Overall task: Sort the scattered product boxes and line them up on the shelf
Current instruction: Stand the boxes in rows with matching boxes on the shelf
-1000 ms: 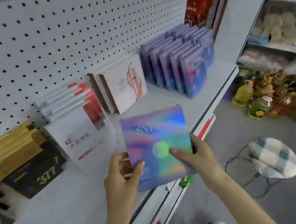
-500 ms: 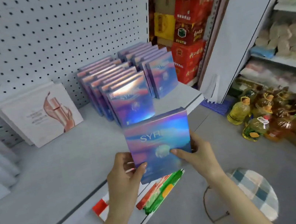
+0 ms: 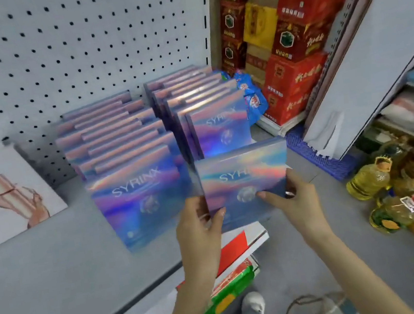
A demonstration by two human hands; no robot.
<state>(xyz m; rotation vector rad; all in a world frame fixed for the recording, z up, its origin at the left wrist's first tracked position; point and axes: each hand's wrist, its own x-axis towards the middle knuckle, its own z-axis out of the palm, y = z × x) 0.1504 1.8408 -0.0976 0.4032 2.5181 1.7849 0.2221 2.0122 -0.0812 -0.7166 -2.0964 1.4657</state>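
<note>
Holding entry: left hand [image 3: 201,228] and right hand [image 3: 289,198], both curled onto one holographic box [image 3: 241,175], with thumbs on its face and fingers behind. The box is upright, slightly tilted, and sits about at the front edge of the shelf [image 3: 54,262], just in front of the right row [image 3: 219,127].

Shelf: grey.
- Risk: the likely slot lies close to the lip and the shelf's open end. A box set too far forward could tip off toward the oil bottles [image 3: 367,180] on the floor.

Left row [image 3: 140,202]: matching boxes, face-out, packed close.
- Risk: a hard push on the right row could knock its boxes backward, or skew them into the left row.
- Risk: the glossy faces look slippery, so the pinch may slide.

Pegboard [image 3: 74,47]: stands behind both rows.
</note>
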